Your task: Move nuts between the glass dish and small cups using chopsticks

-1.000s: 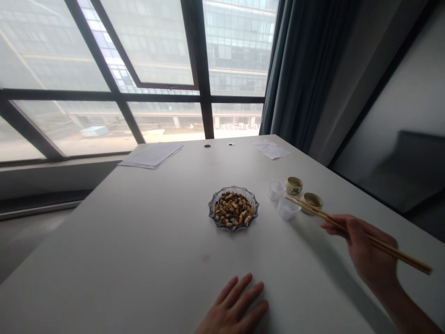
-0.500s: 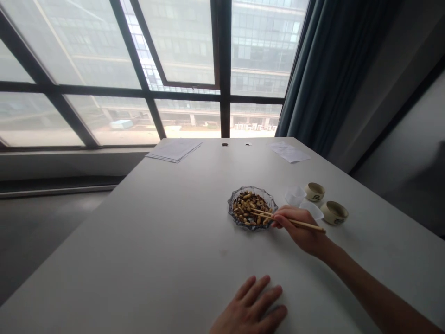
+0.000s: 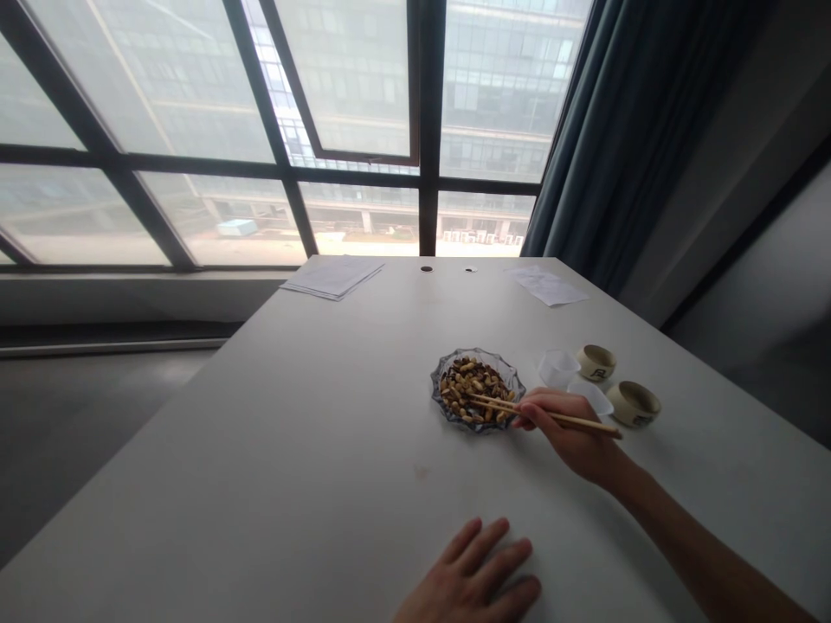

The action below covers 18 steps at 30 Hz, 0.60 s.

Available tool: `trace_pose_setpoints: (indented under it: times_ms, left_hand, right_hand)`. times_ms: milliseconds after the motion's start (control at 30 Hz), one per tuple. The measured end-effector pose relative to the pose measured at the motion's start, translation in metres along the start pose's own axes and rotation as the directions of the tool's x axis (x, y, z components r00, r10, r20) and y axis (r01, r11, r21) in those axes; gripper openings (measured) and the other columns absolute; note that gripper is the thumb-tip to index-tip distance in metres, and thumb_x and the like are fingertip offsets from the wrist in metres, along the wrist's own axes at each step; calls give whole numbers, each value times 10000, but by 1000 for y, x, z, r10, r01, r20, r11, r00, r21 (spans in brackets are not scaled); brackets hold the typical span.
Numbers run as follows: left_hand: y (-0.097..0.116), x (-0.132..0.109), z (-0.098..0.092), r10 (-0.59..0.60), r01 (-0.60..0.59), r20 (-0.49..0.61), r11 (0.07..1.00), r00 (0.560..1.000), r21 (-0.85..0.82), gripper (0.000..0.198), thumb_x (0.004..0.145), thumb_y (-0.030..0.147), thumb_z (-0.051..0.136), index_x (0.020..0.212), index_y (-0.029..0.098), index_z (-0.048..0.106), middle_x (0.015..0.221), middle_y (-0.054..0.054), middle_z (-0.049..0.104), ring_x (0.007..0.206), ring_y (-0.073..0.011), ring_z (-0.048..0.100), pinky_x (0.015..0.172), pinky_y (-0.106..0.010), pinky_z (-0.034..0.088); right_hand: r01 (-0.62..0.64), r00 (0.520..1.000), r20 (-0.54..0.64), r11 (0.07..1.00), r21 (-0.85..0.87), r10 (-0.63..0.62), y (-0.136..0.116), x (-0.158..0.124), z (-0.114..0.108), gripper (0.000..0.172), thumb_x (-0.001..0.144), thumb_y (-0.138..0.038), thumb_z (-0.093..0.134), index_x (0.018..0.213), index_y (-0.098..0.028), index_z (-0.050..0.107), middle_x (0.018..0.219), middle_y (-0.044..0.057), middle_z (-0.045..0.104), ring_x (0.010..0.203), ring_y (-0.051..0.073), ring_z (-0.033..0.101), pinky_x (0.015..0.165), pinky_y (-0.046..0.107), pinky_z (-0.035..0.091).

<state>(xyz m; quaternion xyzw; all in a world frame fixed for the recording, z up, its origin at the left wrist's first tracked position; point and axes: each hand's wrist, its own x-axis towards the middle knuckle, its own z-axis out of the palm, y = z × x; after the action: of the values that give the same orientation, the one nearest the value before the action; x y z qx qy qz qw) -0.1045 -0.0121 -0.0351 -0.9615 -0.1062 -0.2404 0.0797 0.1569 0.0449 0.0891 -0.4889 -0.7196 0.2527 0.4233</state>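
A pair of wooden chopsticks point(image 3: 571, 421) is gripped in my right hand point(image 3: 563, 433). Their tips reach into a scalloped glass dish point(image 3: 439, 407) and rest among the nuts point(image 3: 473, 381), which look like peanuts mixed with darker pieces. Whether the tips pinch a nut is too small to tell. Close behind my right hand stand two clear plastic cups or bowls, one upright point(image 3: 558, 369) and one partly hidden by the hand point(image 3: 592, 398). My left hand point(image 3: 471, 575) lies on the white table point(image 3: 292, 450) near its front edge, fingers spread and holding nothing.
Two cream ceramic cups with dark markings, a farther one point(image 3: 595, 363) and a nearer one point(image 3: 634, 405), stand right of the plastic pieces. Stacked papers point(image 3: 334, 277) lie at the far left, another sheet point(image 3: 549, 284) at the far right. Windows and a dark blue curtain point(image 3: 590, 147) rise behind.
The whole view has shifted slightly, so the table's contents appear a little farther right. Both hands keep nearly the same pose, with the chopstick tips still in the dish.
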Motion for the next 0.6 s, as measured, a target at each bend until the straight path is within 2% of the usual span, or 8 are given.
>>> trace_pose_setpoints:
  times_ms: [300, 467, 600]
  left_hand:
    - [-1, 3, -6, -2, 2, 12, 1000, 1000, 7, 337, 1050, 356, 558, 1385, 331, 577, 1565, 34, 481, 1418, -237, 460, 1178, -402, 384]
    - [-3, 3, -5, 4, -5, 13, 1000, 1000, 7, 327, 1066, 345, 523, 1388, 328, 579, 1559, 43, 485, 1416, -237, 460, 1167, -400, 397]
    - [-4, 1, -6, 11, -11, 22, 1000, 1000, 3, 331, 1070, 356, 509, 1392, 325, 579, 1561, 42, 482, 1423, -239, 449, 1167, -403, 397]
  right_hand:
    - [-62, 998, -11, 996, 68, 63, 8, 1, 3, 345, 1013, -418, 569, 899, -171, 783, 901, 87, 768, 804, 201, 727, 733, 313, 598]
    - [-169, 975, -102, 955, 245, 198, 16, 2, 8, 392, 962, -520, 618, 914, -165, 779, 860, 95, 796, 786, 246, 782, 758, 366, 658]
    - [-198, 947, -179, 923, 329, 267, 18, 1, 12, 426, 908, -562, 676, 913, -150, 783, 842, 109, 802, 763, 271, 791, 743, 388, 675]
